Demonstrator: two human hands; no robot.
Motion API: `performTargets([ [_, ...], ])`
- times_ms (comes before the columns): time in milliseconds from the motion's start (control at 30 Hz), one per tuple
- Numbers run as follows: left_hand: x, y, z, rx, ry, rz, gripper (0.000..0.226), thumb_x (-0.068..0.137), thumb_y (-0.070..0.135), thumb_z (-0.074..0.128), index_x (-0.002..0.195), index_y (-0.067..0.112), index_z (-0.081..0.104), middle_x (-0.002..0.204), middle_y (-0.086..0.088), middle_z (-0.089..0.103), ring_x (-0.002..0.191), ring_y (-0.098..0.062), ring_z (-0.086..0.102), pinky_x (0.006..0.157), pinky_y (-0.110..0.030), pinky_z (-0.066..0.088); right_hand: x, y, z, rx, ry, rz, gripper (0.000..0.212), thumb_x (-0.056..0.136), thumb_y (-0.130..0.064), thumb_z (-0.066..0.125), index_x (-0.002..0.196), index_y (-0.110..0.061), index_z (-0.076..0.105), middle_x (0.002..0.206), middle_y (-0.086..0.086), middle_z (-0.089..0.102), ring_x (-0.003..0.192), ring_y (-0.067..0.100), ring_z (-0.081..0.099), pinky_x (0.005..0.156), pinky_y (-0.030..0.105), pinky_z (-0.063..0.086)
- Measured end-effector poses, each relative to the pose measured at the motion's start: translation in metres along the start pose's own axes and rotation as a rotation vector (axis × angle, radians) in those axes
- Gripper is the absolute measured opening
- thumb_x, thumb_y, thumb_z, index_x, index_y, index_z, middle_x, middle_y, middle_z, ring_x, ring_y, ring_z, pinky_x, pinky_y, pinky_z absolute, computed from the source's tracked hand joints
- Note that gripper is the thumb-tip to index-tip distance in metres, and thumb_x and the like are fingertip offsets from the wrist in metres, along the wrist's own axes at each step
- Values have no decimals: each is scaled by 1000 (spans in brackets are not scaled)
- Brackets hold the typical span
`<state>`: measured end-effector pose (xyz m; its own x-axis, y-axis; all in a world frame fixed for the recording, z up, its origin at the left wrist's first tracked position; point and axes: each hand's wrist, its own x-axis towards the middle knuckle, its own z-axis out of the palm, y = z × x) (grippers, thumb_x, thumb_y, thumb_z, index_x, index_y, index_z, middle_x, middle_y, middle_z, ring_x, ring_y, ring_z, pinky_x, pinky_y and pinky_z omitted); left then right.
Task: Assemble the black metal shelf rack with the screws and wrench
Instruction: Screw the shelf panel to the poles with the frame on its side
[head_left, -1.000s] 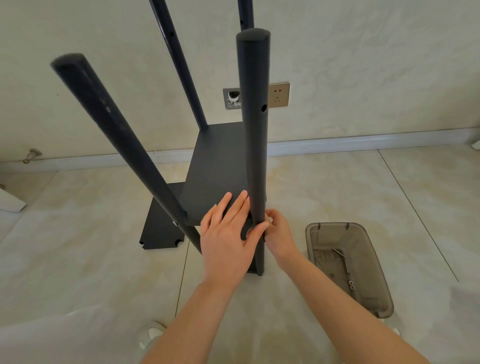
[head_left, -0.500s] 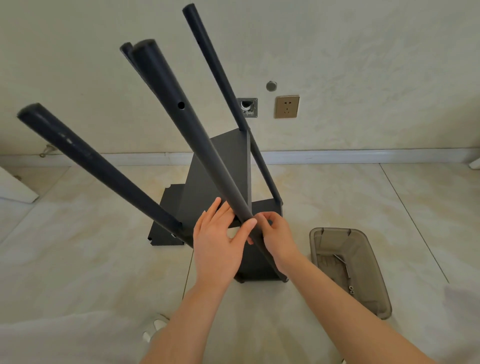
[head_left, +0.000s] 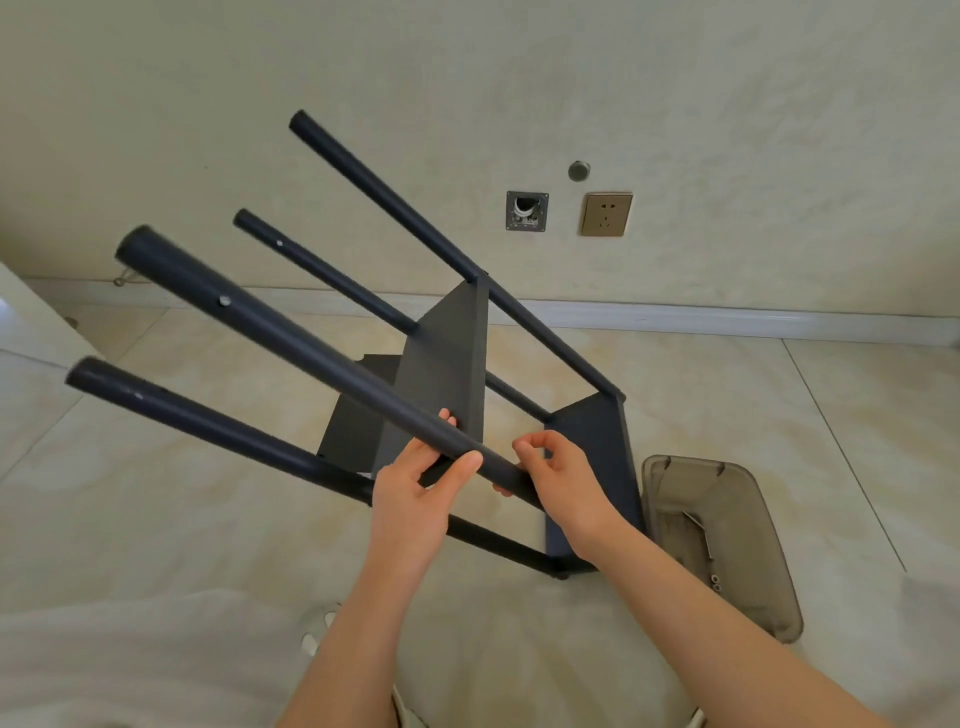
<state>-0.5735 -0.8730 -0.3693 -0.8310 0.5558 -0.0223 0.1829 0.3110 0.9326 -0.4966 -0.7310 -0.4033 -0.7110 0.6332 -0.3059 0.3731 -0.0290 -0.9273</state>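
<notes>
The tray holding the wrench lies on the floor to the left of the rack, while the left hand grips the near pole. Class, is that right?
No: the head view shows the tray, wrench inside, on the floor to the right of the rack. The left hand does grip the near pole.

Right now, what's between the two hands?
Just a short stretch of the black pole, running from the left hand to the right hand. The head view shows it.
</notes>
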Motion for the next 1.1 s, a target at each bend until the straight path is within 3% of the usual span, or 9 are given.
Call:
performTargets([
  [67, -2, -6, -1, -29, -17, -43, 32, 90, 27, 69, 112, 47, 58, 104, 26, 63, 96, 18, 56, 75, 0, 39, 0, 3, -1, -48, -13, 9, 12, 103, -33, 46, 111, -26, 51, 92, 1, 74, 83, 9, 71, 80, 15, 44],
  [133, -2, -13, 0, -52, -24, -85, 31, 90, 29, 69, 104, 52, 55, 106, 20, 65, 97, 5, 59, 71, 1, 42, 1, 6, -1, -87, -21, 5, 12, 103, -33, 46, 111, -26, 52, 101, 2, 70, 90, 10, 69, 75, 11, 42],
  [267, 1, -29, 3, -108, -3, -163, 21, 89, 33, 70, 95, 51, 61, 99, 15, 68, 97, -6, 62, 82, -12, 46, 3, 9, 0, -156, -33, -5, 10, 103, -31, 46, 109, -26, 53, 108, 1, 66, 97, 13, 65, 69, 8, 37],
  [433, 8, -51, 3, -174, 1, -274, 33, 88, 38, 71, 120, 35, 68, 91, 27, 71, 98, 3, 62, 93, -20, 39, 7, 13, 4, -204, -67, -12, 12, 104, -28, 45, 111, -23, 53, 111, 1, 63, 100, 13, 62, 84, 20, 39],
  [633, 11, -75, 2, -263, 10, -371, 13, 89, 35, 70, 100, 43, 69, 100, 20, 72, 104, -2, 59, 97, -27, 36, 14, 20, 14, -255, -96, 3, 9, 104, -27, 45, 109, -24, 51, 110, 0, 62, 96, 10, 60, 84, 21, 39],
  [800, 11, -96, 5, -326, 66, -463, 11, 89, 34, 71, 99, 38, 70, 106, 16, 71, 111, -11, 58, 103, -34, 34, 21, 29, 25, -330, -126, -1, 6, 104, -27, 45, 108, -25, 48, 106, -2, 61, 86, 4, 57, 65, 6, 36],
  [933, 11, -115, 8, -344, 135, -533, 16, 90, 33, 71, 106, 32, 72, 106, 12, 74, 114, -14, 59, 111, -40, 37, 28, 37, 35, -364, -164, 18, 5, 104, -29, 44, 107, -26, 47, 104, 0, 62, 86, 6, 58, 65, 8, 37],
  [1100, 10, -135, 11, -363, 156, -586, 9, 90, 34, 71, 98, 32, 74, 93, 16, 76, 105, -7, 63, 102, -33, 42, 34, 44, 44, -389, -202, 30, 6, 104, -29, 45, 106, -25, 48, 96, 0, 63, 85, 10, 60, 72, 18, 43],
])
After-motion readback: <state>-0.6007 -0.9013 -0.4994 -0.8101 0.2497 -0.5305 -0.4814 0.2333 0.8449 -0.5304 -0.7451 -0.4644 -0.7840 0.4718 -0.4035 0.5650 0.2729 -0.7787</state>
